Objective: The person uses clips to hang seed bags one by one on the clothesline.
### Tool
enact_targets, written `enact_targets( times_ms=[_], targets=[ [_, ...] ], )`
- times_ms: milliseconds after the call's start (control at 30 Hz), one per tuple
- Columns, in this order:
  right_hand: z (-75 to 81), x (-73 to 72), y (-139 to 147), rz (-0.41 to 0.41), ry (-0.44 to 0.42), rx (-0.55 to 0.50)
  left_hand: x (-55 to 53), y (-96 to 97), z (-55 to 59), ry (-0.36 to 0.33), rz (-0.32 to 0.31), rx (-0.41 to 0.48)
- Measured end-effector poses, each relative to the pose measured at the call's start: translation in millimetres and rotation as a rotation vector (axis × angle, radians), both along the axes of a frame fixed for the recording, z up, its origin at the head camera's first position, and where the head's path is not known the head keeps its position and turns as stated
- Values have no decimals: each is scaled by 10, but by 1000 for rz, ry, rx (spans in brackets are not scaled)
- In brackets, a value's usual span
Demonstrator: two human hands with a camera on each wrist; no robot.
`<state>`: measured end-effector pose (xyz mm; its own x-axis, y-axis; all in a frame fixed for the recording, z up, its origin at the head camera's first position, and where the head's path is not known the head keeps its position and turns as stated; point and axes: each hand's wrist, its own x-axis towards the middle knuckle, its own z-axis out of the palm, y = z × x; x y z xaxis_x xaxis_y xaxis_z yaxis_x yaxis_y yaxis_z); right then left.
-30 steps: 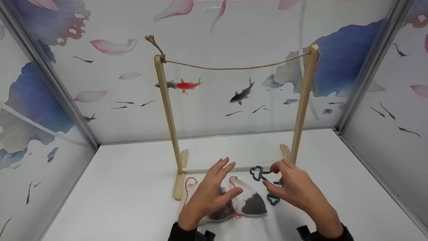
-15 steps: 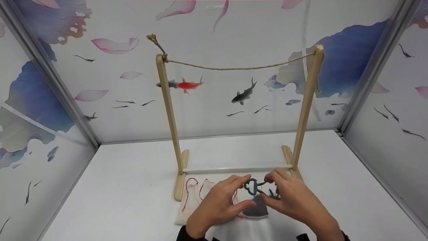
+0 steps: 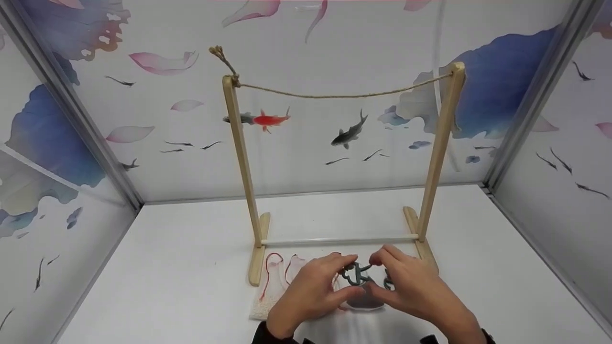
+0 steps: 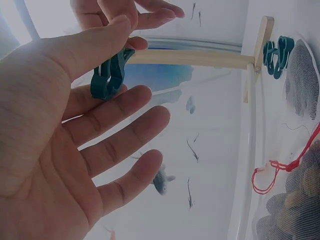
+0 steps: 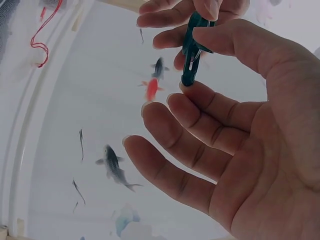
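A dark green plastic clothes clip (image 3: 357, 274) is held between both hands, above the front of the table. My left hand (image 3: 313, 289) pinches one end of it with thumb and index finger; in the left wrist view the clip (image 4: 107, 77) lies beside the thumb, the other fingers spread. My right hand (image 3: 416, 284) pinches the opposite end, and the clip (image 5: 191, 55) shows between its thumb and fingers in the right wrist view. Another green clip (image 4: 278, 57) rests on the table beside a mesh bag of dark contents (image 4: 301, 80).
A wooden frame (image 3: 242, 167) with a sagging rope (image 3: 330, 97) stands behind the hands, joined low by a white bar (image 3: 334, 240). A drawstring bag of pale grains (image 3: 263, 306) lies left; a bag of brown round pieces (image 4: 300, 205) is partly hidden. Printed walls surround the table.
The left hand has moved right and taken hold of the clip's free end. The right hand has brought the clip slightly left and down, and both hands now meet at it.
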<state>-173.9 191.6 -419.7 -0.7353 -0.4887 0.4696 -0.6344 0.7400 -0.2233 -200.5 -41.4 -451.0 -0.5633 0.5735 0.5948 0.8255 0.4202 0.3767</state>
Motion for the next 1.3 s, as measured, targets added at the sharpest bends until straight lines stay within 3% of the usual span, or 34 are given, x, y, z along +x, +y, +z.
enact_targets(
  times_ms=[200,367,667,1000,1300],
  targets=[
    [-10,-1,-11,-5,-60,-15,-12,-25,7,-41,13,-6],
    [-19,-21,-14,5,-68,-26,-29,-53,11,-72,-14,21],
    [-40,-107,52,31,-168,7,-48,-88,9,-155,-26,59],
    [-94,-158,107,100,-148,-58,-33,-73,31,-257,-122,103],
    [-111,-182,120,168,-185,-106,-12,-56,39,-265,-198,85]
  ],
)
